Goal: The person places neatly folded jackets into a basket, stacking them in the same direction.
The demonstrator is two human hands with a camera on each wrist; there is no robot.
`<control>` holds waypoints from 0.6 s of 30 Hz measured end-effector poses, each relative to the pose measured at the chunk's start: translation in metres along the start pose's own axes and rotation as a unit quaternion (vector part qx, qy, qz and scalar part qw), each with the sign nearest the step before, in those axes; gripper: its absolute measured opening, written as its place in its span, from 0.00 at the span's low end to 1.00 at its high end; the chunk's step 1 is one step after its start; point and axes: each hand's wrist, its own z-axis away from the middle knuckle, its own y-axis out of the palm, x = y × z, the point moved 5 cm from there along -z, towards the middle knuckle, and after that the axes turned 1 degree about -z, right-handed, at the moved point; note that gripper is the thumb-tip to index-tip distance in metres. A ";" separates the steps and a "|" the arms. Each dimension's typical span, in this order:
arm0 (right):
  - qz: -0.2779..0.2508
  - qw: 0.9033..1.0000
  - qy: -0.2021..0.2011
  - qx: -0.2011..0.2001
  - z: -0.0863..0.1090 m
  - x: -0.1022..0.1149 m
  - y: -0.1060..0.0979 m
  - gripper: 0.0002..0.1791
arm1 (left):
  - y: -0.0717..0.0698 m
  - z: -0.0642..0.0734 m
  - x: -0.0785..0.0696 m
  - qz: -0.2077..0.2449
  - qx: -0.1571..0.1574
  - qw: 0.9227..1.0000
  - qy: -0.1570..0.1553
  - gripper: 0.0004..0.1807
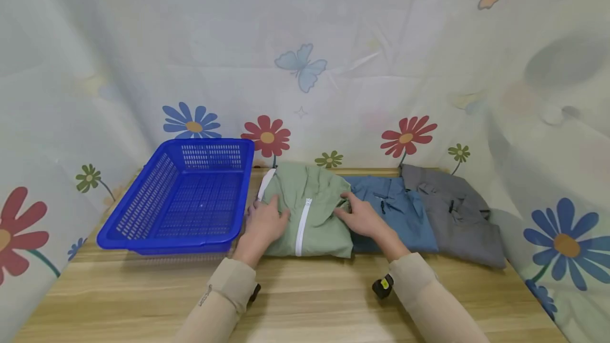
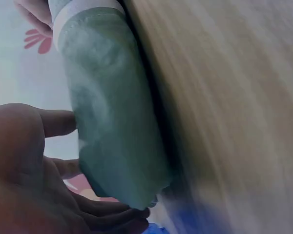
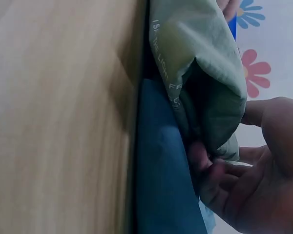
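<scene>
A folded light green jacket (image 1: pixel 329 232) with a white zipper lies in the middle of the wooden table. At its left side, my left hand (image 1: pixel 267 221) rests with the thumb on top and the other fingers, nearly straight, along the edge. From the left wrist view, the left fingers (image 2: pixel 102 214) reach past the jacket's end. My right hand (image 1: pixel 364 218) holds the right edge, thumb above; in the right wrist view its fingertips (image 3: pixel 200 156) tuck under the fold, beside white lettering. A folded blue garment (image 1: pixel 400 221) lies directly right of the jacket.
A blue plastic basket (image 1: pixel 233 195) with slotted walls stands on the left of the table (image 1: pixel 324 295). Farthest right lies a folded grey garment (image 1: pixel 467 232), touching the blue one. A flower-printed curtain (image 1: pixel 352 120) hangs behind and at both sides.
</scene>
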 end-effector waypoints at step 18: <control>-0.095 0.994 0.055 0.026 -0.025 -0.009 0.012 0.31 | 0.014 -0.016 0.019 0.063 0.019 0.996 -0.052 0.36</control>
